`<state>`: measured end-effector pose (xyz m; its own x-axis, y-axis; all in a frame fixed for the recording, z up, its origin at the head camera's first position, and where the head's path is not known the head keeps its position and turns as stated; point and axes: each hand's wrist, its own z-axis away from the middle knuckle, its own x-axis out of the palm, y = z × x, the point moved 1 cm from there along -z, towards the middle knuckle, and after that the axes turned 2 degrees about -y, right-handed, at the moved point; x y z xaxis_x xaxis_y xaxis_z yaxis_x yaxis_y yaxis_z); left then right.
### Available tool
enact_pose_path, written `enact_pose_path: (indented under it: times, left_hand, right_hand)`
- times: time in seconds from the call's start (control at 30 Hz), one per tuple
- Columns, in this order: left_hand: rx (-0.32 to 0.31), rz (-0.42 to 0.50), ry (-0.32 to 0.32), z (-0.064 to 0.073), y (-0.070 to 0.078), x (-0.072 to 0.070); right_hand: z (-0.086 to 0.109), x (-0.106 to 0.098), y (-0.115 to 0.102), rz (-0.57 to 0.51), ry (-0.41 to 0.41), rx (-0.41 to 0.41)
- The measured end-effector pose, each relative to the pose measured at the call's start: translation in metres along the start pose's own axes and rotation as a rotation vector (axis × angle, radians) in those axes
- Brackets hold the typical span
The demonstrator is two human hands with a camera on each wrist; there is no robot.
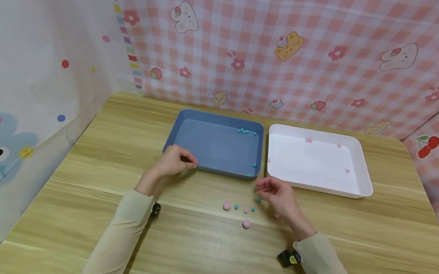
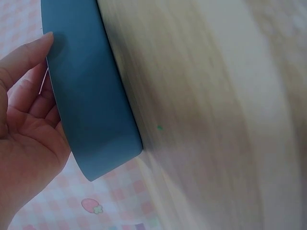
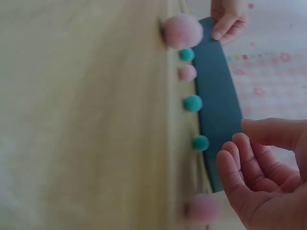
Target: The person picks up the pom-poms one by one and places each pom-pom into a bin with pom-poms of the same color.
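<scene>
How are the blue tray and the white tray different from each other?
Colour: the blue tray is a muted grey-blue, while the white tray is plain white.
Contents: the blue tray holds small teal balls; the white tray holds small pink balls.
Place: in the head view, the blue tray is left of the white tray.
Both are shallow, roughly rectangular, and stand on the wooden table.
</scene>
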<state>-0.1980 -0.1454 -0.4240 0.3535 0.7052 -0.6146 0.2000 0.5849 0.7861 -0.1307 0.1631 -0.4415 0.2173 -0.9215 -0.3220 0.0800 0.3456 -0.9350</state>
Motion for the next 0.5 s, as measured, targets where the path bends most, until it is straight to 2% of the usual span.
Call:
enact_pose_path:
  times: [0.5]
  left_hand:
    - [0.002,-0.007,0.001,-0.0004,-0.0020,0.0000]
  right_hand:
    - [-0.0039,0.0028,0.0066,0.069,-0.076,-0.061]
